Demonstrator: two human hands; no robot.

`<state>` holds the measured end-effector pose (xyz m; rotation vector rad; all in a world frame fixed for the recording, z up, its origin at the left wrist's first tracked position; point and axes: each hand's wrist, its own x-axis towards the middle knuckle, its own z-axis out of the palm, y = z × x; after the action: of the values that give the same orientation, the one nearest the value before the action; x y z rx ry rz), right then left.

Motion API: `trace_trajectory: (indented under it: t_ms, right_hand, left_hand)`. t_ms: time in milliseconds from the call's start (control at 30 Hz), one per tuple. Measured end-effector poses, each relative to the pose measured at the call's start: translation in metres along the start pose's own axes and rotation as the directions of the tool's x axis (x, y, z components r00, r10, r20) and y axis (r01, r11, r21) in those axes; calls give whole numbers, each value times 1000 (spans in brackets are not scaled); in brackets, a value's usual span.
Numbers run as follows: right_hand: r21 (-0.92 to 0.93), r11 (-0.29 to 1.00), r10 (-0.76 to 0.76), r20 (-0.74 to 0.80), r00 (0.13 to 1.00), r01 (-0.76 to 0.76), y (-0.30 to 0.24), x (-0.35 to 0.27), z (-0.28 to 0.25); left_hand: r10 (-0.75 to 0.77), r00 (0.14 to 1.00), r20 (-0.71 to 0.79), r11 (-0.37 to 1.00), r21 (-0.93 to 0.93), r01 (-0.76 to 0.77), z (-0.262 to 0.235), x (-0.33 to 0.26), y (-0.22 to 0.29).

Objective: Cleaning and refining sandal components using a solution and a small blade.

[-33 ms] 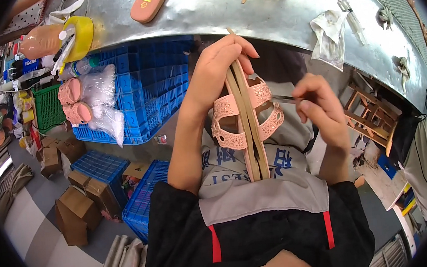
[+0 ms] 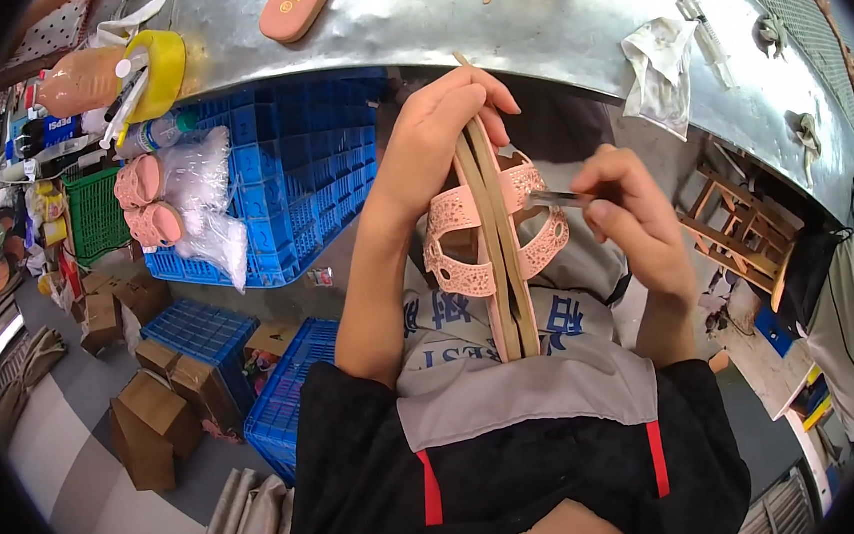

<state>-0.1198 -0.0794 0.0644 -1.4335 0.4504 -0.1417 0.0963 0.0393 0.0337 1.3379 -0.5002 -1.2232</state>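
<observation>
A pair of pink sandals with perforated, patterned straps stands on edge before my apron, tan soles face to face. My left hand is wrapped round their far end. In my right hand a slim, dark metal tool is pinched between thumb and fingers. Its tip lies at the upper strap of the right-hand sandal; whether it touches the strap I cannot tell. The tool's exact kind is too small to make out.
Across the far side runs a metal worktable with a pink insole, a crumpled white cloth and a syringe. At left, a blue crate is beside more pink sandals and clear plastic bags. A wooden stool stands right.
My right hand has shifted slightly left, bringing the tool's tip over to the sandal's upper strap. My left hand and the sandals stay nearly still.
</observation>
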Motion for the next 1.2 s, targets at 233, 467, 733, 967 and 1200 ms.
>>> trace_trajectory:
  t_ms: [233, 467, 733, 967, 1200]
  right_hand:
    - [-300, 947, -123, 1, 992, 118, -1, 7, 17]
    - [-378, 914, -129, 70, 989, 146, -3, 4, 18]
    - [-211, 976, 75, 60, 995, -61, -1, -18, 24]
    - [-206, 963, 170, -27, 985, -172, 13, -21, 43]
    - [-387, 907, 141, -92, 986, -165, 20, -20, 45]
  left_hand:
    - [-16, 1000, -5, 1000, 13, 16, 1, 2, -11]
    - [-54, 998, -12, 999, -6, 54, -4, 1, -20]
    - [-155, 984, -83, 988, -11, 155, -21, -2, -52]
    - [-198, 976, -87, 979, -57, 194, -19, 6, -66]
    - [-278, 956, -94, 959, -80, 271, -17, 13, -80]
